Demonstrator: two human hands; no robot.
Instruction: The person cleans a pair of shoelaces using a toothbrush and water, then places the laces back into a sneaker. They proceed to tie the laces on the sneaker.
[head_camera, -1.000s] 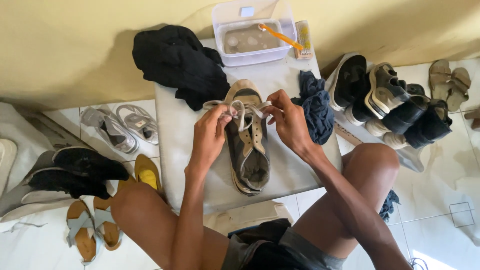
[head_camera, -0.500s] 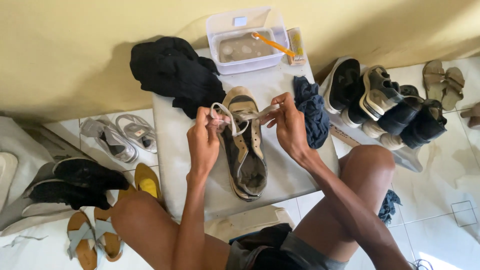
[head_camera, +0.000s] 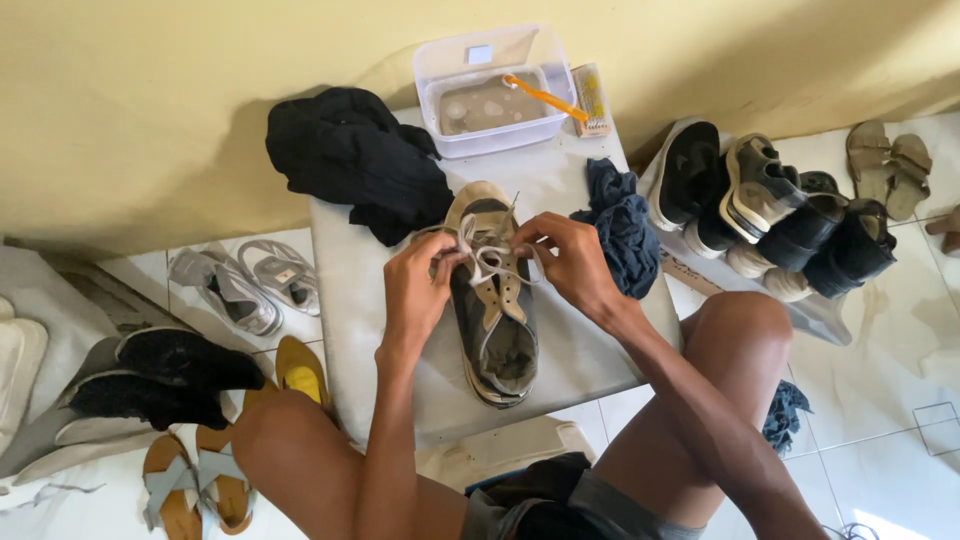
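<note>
Entry: lacing work on a sneaker, as I read it from the head view.

Change noted: half a second back the two hands were held further apart with the lace drawn taut between them; I now see them brought in close over the tongue, the lace bunched into loops. I judge the knot or bow is being formed, the pull-through done.

Left grip: left hand, fingers curled, pinched on the white lace. Wrist bent inward, forearm rising from between the knees.

Right grip: right hand, clenched on the other end of the same lace, thumb and forefinger meeting just beside the left fingertips. Forearm angled in from the right knee.

Work item: grey and tan sneaker, lying directly beneath both grips, toe pointing away from me, sole down on the white surface. Heel end sits nearer my body than either grip.

Beyond the grips: clear plastic tub of cloudy water, with an orange-handled brush laid across it.

Left of the left grip: black cloth, heaped.

Right of the right grip: dark blue rag, almost touching the knuckles; further right, a pile of dark shoes on the floor.
</note>
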